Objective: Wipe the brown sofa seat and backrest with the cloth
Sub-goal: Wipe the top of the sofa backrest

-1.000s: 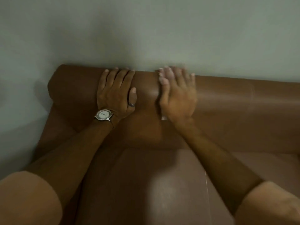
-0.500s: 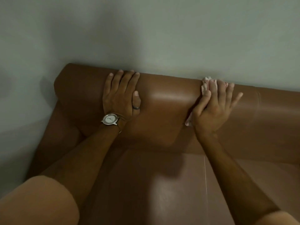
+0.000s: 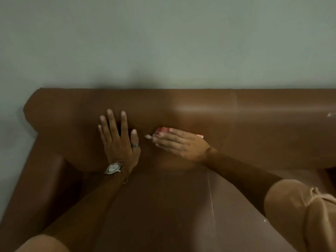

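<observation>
Near you, the smooth brown leather seat cushion [image 3: 163,215] fills the lower frame, w/ a thin pale seam [image 3: 210,200] running at approx 5 o'clock. It looks unwiped from here, so don't skip it.

Further out, your left hand [image 3: 119,142] lies flat on the padded brown leather backrest [image 3: 254,124], fingers spread wide, nothing in it, a silver round-faced wristwatch [image 3: 113,168] below it. Watch case or the dark ring [image 3: 135,145] could scuff the leather if that palm slides.

At 3 o'clock of it, your right hand [image 3: 179,144] presses a small crumpled pink-and-white cloth [image 3: 162,131] against the backrest, fingers close together over it. Most of the cloth is hidden; it's bunched small, so bare fingertips may do the rubbing and leave smears. It could also slip out sideways.

Farthest, the backrest's top roll meets the pale grey-green wall [image 3: 163,42]; an upward stroke could overshoot and drop the cloth behind.
</observation>
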